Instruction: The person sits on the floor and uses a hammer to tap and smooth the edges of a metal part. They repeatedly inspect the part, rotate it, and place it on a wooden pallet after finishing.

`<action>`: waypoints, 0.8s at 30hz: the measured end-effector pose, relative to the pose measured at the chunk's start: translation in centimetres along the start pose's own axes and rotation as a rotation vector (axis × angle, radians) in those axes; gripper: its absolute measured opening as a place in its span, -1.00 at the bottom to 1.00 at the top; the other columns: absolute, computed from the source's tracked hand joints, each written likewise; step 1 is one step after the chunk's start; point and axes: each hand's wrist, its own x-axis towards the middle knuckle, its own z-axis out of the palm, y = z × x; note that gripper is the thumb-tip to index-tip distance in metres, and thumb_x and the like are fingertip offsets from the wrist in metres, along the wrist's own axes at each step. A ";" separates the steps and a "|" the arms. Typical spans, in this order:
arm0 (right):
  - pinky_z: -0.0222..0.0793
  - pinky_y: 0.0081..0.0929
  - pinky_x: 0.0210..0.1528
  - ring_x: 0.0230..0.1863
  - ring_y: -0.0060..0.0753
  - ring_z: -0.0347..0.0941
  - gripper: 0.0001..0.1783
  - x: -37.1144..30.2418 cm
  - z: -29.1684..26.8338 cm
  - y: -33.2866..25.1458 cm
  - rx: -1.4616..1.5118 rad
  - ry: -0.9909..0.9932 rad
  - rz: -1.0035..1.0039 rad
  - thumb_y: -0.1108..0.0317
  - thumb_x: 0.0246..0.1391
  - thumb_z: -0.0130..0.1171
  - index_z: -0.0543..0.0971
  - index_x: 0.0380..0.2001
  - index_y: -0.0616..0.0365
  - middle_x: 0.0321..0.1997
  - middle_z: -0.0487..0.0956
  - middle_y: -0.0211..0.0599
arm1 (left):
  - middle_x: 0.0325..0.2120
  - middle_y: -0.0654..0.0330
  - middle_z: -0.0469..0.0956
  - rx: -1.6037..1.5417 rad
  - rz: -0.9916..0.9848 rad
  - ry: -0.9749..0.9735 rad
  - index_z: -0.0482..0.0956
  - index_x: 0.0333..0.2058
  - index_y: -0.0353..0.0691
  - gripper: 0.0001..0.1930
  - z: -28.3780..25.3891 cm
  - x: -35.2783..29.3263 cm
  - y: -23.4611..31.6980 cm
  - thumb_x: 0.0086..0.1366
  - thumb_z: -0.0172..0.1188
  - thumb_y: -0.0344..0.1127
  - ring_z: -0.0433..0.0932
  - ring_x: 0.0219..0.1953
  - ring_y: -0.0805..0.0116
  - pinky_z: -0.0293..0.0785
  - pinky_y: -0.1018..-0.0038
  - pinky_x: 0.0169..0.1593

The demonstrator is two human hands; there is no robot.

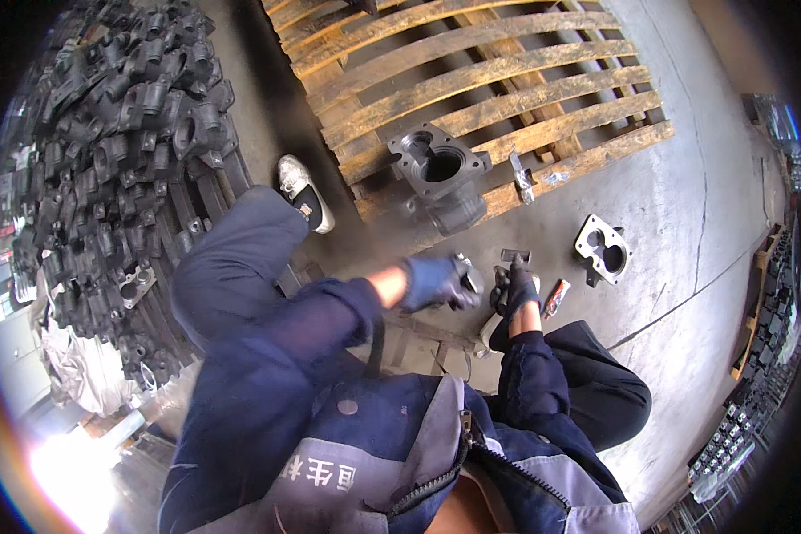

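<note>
My left hand (438,283), in a dark blue glove and smeared by motion, is closed around a small dark roundish thing (468,274) with a pale edge; its kind is unclear. Close beside it on the right, my gloved right hand (514,289) has its fingers curled, with a small flat dark rectangular plate (515,255) at the fingertips. Beyond both hands a dark metal casting (454,209) rests at the pallet's near edge, its flange and wide round bore facing up. A flat metal flange plate (587,242) with large holes lies to the right.
The wooden pallet (498,67) spans the far side. A silvery crumpled strip (521,178) lies on its near slat. A red and white tube (557,298) is on the floor by my right wrist. Dark castings (125,133) are heaped at left; more parts (765,329) stand far right.
</note>
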 end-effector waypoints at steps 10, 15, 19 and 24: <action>0.33 -0.61 -0.50 -0.62 -0.65 0.27 -0.66 -20.4 5.9 1.3 -0.246 -0.251 -0.648 0.16 0.29 -0.04 0.43 -0.04 0.18 -0.48 0.43 -0.45 | 0.00 0.18 0.47 -0.875 0.806 0.617 0.50 -0.09 -0.12 -0.66 -19.3 -5.2 1.4 0.26 0.12 -0.08 0.43 0.05 0.23 0.36 0.14 0.12; 0.22 -0.59 -0.73 -0.70 -0.57 0.28 -0.67 -24.5 6.8 3.8 -0.359 -0.249 -0.608 0.21 0.26 -0.04 0.38 -0.03 0.21 -0.52 0.39 -0.39 | -0.09 0.23 0.54 -0.842 0.563 0.762 0.51 -0.09 -0.06 -0.72 -20.1 -2.3 -1.4 0.33 0.06 -0.08 0.46 0.00 0.36 0.42 0.27 0.00; 0.16 -0.65 -0.73 -0.73 -0.61 0.23 -0.70 -24.1 7.2 5.5 -0.396 -0.214 -0.648 0.22 0.26 -0.04 0.41 -0.07 0.20 -0.57 0.37 -0.40 | -0.22 0.29 0.57 -0.681 0.559 0.739 0.53 -0.13 -0.12 -0.71 -18.6 -3.7 0.8 0.28 0.15 -0.09 0.49 -0.21 0.42 0.44 0.48 -0.15; 0.18 -0.67 -0.69 -0.72 -0.62 0.25 -0.71 -24.6 9.2 6.6 -0.434 -0.203 -0.657 0.22 0.25 -0.02 0.45 -0.11 0.20 -0.56 0.39 -0.41 | -0.31 0.39 0.56 -0.231 0.601 0.845 0.56 -0.13 -0.12 -0.75 -19.3 -2.0 0.2 0.30 0.19 -0.15 0.45 -0.38 0.53 0.43 0.54 -0.25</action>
